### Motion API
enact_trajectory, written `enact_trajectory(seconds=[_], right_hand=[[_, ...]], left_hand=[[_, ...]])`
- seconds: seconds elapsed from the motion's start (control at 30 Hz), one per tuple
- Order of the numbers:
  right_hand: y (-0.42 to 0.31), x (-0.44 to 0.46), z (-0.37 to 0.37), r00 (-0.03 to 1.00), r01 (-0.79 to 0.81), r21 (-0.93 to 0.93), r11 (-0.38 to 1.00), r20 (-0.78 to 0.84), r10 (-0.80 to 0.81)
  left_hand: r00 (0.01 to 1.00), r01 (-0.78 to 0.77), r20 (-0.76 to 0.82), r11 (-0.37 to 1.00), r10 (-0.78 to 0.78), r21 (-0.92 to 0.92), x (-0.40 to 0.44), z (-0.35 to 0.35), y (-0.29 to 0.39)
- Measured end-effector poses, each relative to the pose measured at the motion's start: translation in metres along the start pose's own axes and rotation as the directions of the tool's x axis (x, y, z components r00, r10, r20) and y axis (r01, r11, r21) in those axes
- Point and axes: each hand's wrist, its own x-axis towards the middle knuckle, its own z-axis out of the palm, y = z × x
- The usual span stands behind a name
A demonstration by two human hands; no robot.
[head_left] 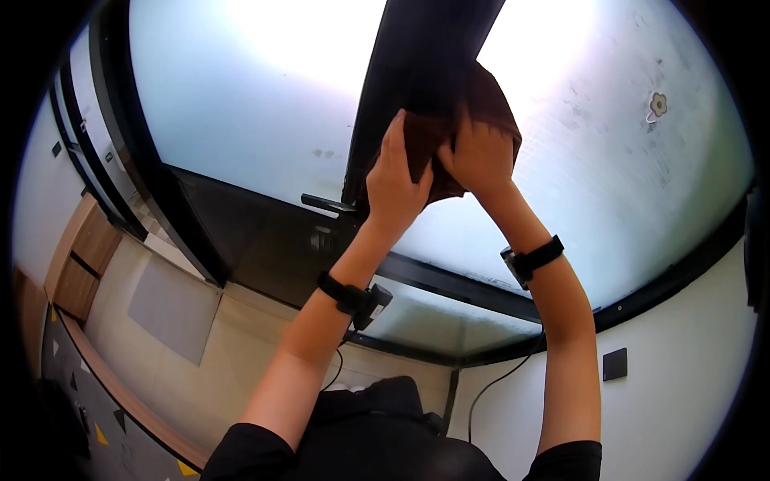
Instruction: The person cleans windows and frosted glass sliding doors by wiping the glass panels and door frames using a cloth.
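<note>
A dark reddish-brown cloth (497,96) lies against the black upright frame (425,48) between two frosted glass panels. My left hand (393,180) is on the cloth's left part, thumb and fingers apart, with the fingers pointing up. On its right part, my right hand (480,152) presses or grips the cloth, its fingers partly lost in the dark folds. A black door handle (329,204) sticks out to the left, just below my left hand. Both wrists wear black straps with small devices.
Frosted glass panels (257,96) stand on both sides, the right one with a flower-shaped sticker (658,104). Cables hang from the wrist devices. A black wall switch (614,364) is at lower right, a grey mat (175,309) on the floor at left.
</note>
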Motion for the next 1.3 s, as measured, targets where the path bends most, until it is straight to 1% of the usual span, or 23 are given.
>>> enact_trajectory(seconds=[0.07,0.13,0.2,0.27,0.4,0.47,0.5,0.53,0.57,0.6,0.67,0.7,0.77,0.8,0.87,0.9,0.97,1.0,1.07,1.1,1.2,1.27,1.3], right_hand=[[-0.006,0.005,-0.002,1.0,0.006,0.004,1.0,0.007,-0.006],[-0.01,0.005,-0.001,0.997,0.045,0.014,0.999,-0.065,-0.044],[-0.016,0.002,0.0,0.998,0.031,0.044,0.999,-0.055,-0.029],[-0.019,-0.006,0.007,0.998,-0.025,0.068,0.997,0.065,0.021],[-0.021,-0.023,0.016,0.998,-0.023,0.077,0.997,0.063,0.018],[-0.02,-0.026,0.019,0.944,-0.144,0.092,0.985,0.312,0.109],[-0.018,-0.029,0.027,0.942,-0.157,0.089,0.984,0.311,0.122],[-0.014,-0.032,0.036,0.983,-0.071,0.07,0.995,0.173,0.058],[-0.011,-0.036,0.041,0.999,0.012,0.038,0.999,0.033,-0.013],[-0.01,-0.04,0.042,0.999,-0.001,0.035,0.999,0.033,0.0],[-0.009,-0.045,0.04,0.983,-0.053,0.068,0.996,0.18,0.04],[-0.006,-0.039,0.041,0.984,-0.054,0.067,0.996,0.17,0.042],[-0.009,-0.037,0.04,0.998,0.024,0.134,0.991,-0.067,-0.015],[-0.01,-0.039,0.041,0.998,0.021,0.141,0.99,-0.068,-0.012],[-0.011,-0.047,0.044,0.979,-0.083,0.151,0.985,0.198,0.052],[-0.012,-0.049,0.045,0.979,-0.085,0.158,0.984,0.197,0.053],[-0.011,-0.05,0.05,0.998,-0.033,0.158,0.987,0.059,0.024],[-0.012,-0.055,0.054,0.998,-0.039,0.164,0.986,0.062,0.029],[-0.013,-0.066,0.063,0.982,-0.058,0.084,0.995,0.186,0.042],[-0.009,-0.067,0.063,0.982,-0.062,0.08,0.995,0.185,0.047],[0.001,-0.067,0.058,0.992,-0.023,0.106,0.994,0.127,0.009],[0.006,-0.067,0.052,0.981,-0.101,0.181,0.978,0.182,0.068],[0.007,-0.072,0.051,0.974,-0.112,0.207,0.972,0.218,0.066]], left_hand=[[1.0,-0.009,0.021,0.999,0.008,0.05,0.0,-0.005,-0.001],[1.0,0.002,0.023,0.998,-0.004,0.056,-0.005,-0.01,-0.001],[1.0,0.014,0.024,0.998,-0.015,0.062,-0.011,-0.012,-0.004],[1.0,0.013,-0.014,0.997,-0.012,0.075,-0.017,-0.01,-0.009],[1.0,0.0,-0.018,0.998,0.001,0.058,-0.035,-0.002,-0.018],[0.999,0.041,-0.005,0.997,-0.04,0.067,-0.036,0.004,-0.021],[0.997,0.052,-0.063,0.998,-0.051,0.02,-0.038,0.011,-0.027],[0.998,0.046,-0.051,0.999,-0.045,0.018,-0.042,0.015,-0.029],[0.997,0.058,-0.058,0.998,-0.057,0.028,-0.045,0.019,-0.031],[0.996,0.07,-0.064,0.997,-0.068,0.037,-0.047,0.022,-0.032],[0.996,0.084,-0.041,0.996,-0.082,0.031,-0.053,0.025,-0.031],[0.994,0.099,-0.042,0.995,-0.097,0.029,-0.051,0.027,-0.032],[0.994,0.105,-0.035,0.994,-0.104,0.038,-0.055,0.026,-0.034],[0.993,0.112,-0.03,0.993,-0.111,0.039,-0.056,0.025,-0.034],[0.993,0.113,-0.025,0.993,-0.112,0.038,-0.059,0.026,-0.037],[0.993,0.113,-0.021,0.993,-0.113,0.029,-0.061,0.027,-0.039],[0.995,0.096,-0.006,0.995,-0.096,0.041,-0.065,0.028,-0.043],[0.997,0.08,0.012,0.996,-0.081,0.044,-0.068,0.028,-0.044],[0.995,0.095,0.033,0.995,-0.096,0.038,-0.071,0.028,-0.045],[0.995,0.09,0.027,0.995,-0.091,0.029,-0.071,0.032,-0.046],[0.995,0.099,0.027,0.995,-0.099,0.014,-0.072,0.043,-0.041],[0.993,0.112,0.033,0.994,-0.112,0.008,-0.074,0.047,-0.036],[0.991,0.124,0.04,0.992,-0.125,0.028,-0.078,0.047,-0.034]])
